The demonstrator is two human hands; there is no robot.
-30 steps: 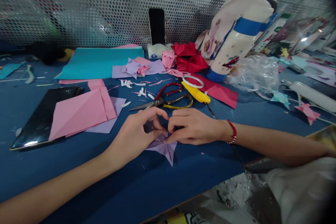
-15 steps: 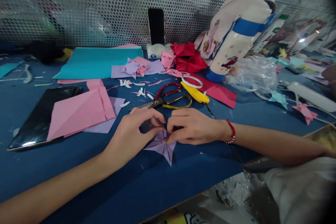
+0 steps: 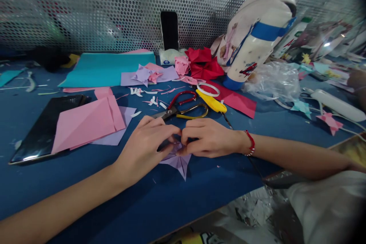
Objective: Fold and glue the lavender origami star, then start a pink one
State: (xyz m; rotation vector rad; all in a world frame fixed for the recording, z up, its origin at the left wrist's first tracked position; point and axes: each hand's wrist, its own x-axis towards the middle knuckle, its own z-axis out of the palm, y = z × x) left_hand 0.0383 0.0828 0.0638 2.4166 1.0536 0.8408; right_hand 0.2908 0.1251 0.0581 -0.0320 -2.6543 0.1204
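Observation:
A purple folded paper star [image 3: 180, 164] lies on the blue table top near its front, creases running out to its points. My left hand [image 3: 150, 141] bends over its left and upper part, thumb and fingers closed on the paper. From the other side my right hand [image 3: 204, 137], with a red beaded bracelet at the wrist, pinches the star's upper right part. The fingertips of both hands almost meet and hide the star's far points. Just beyond the hands lie scissors [image 3: 171, 111] with one red and one gold-coloured handle loop.
A yellow cutter [image 3: 213, 101] and a white tape ring [image 3: 208, 89] lie behind the scissors. Pink paper sheets [image 3: 85, 124] overlap a black phone [image 3: 37, 133] on the left. Farther back are turquoise paper [image 3: 108, 69], red folded paper [image 3: 204, 65] and a tilted bottle [image 3: 254, 53].
My left hand has closed in over the star, its thumb and fingers now nearer together and covering more of its left side. My right hand keeps nearly the same place.

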